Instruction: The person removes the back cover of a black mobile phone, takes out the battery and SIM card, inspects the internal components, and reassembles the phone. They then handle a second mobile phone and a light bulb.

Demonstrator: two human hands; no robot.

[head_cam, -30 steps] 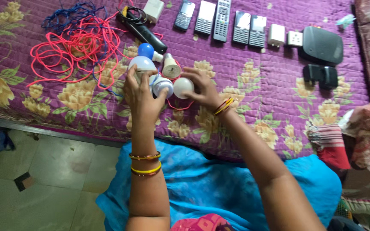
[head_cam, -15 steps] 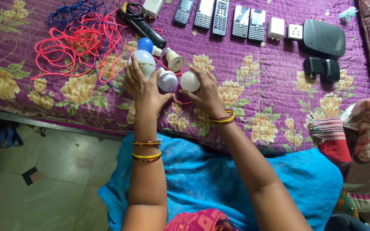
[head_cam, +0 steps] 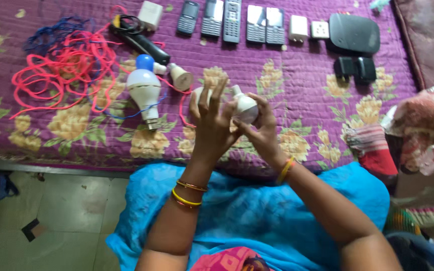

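Observation:
My right hand (head_cam: 263,134) grips a white round bulb (head_cam: 245,107), its base pointing up and to the left, just above the purple flowered bedspread (head_cam: 297,90). My left hand (head_cam: 212,125) is raised beside it with its back to me and its fingers upright, touching that bulb. A second white bulb (head_cam: 197,94) shows behind its thumb, seemingly held in its palm and mostly hidden. A large white bulb (head_cam: 144,90) lies on the bedspread to the left, apart from both hands.
A blue bulb (head_cam: 145,61) and a small white bulb (head_cam: 181,78) lie by the tangled red wire (head_cam: 61,65). Along the far side run a charger (head_cam: 150,14), several phones (head_cam: 212,17), a remote (head_cam: 232,20), adapters (head_cam: 297,27) and a black box (head_cam: 353,32). Bundled cloth (head_cam: 418,130) lies at the right.
The large white bulb has left my left hand and now lies on the bedspread. Both hands have drawn together to the right, each with a smaller bulb.

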